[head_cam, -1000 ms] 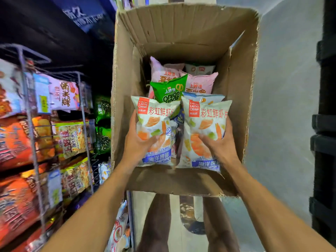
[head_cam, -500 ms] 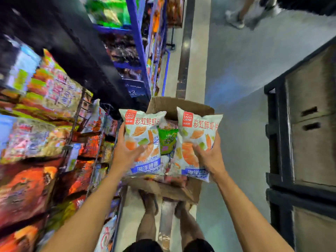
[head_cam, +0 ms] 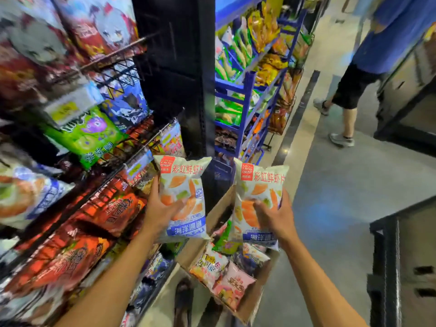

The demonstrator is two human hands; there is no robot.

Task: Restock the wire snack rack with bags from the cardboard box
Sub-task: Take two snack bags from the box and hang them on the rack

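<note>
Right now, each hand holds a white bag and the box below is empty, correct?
No: the head view shows the box is not empty, with bags inside. The left hand does hold the left white bag and the right hand the right white bag.

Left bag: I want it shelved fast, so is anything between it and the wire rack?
Nothing visible: the left hand holds the bag right beside the rack. The nearest tiers already hold orange bags, so a free slot is hard to make out.
</note>
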